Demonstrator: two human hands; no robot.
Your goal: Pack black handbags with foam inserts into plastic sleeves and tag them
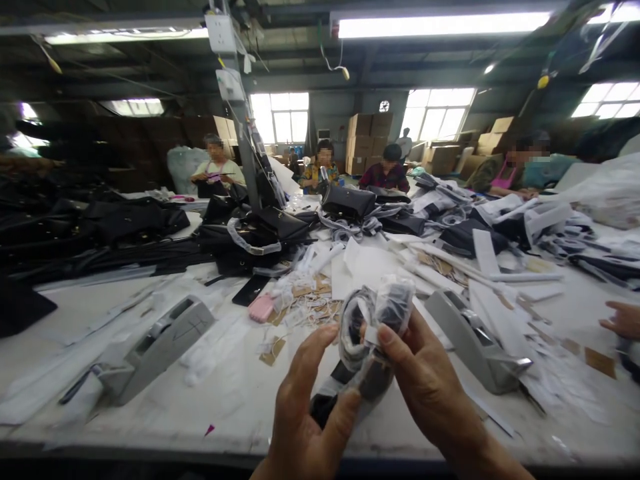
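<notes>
Counts one left hand, one right hand and one plastic-wrapped bundle between them. Finds two grey tape dispensers, one pink case, one magenta scrap and too many black bags to count on one table. Adds one co-worker's hand at right, at least four people opposite, one clock, two socket boxes.

The head camera faces forward and down, left hand and right hand close.
</notes>
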